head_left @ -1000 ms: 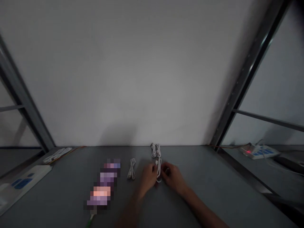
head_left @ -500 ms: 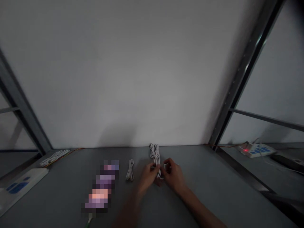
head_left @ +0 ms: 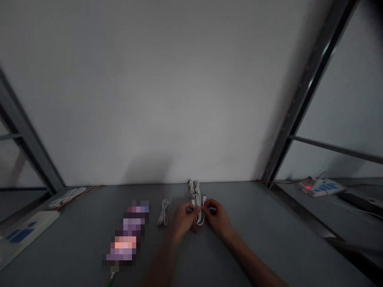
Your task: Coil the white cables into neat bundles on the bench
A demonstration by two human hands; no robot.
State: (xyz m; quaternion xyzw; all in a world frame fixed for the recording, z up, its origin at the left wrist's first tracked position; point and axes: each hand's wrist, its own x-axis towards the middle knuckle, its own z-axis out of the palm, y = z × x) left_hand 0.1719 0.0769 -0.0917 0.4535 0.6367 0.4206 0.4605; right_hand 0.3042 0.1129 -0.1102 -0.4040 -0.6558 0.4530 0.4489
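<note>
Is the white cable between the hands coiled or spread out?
Coiled: the white cable forms a narrow bundle of loops, gathered between the left hand and right hand.

Dim, flat light falls across the grey tabletop [head_left: 254, 247], and the pale wall [head_left: 167, 99] behind it glows brightest near the middle, then fades towards the top corners. A soft shadow lies on the wall just above the table's back edge. Wide-angle distortion tilts the blurred metal uprights [head_left: 308, 91] inward on both sides of the table. The white cable [head_left: 197, 207] on the table looks soft, a pixelated mosaic [head_left: 127, 235] masks one item, and a red indicator light [head_left: 307, 187] glows beyond the table's right side.
</note>
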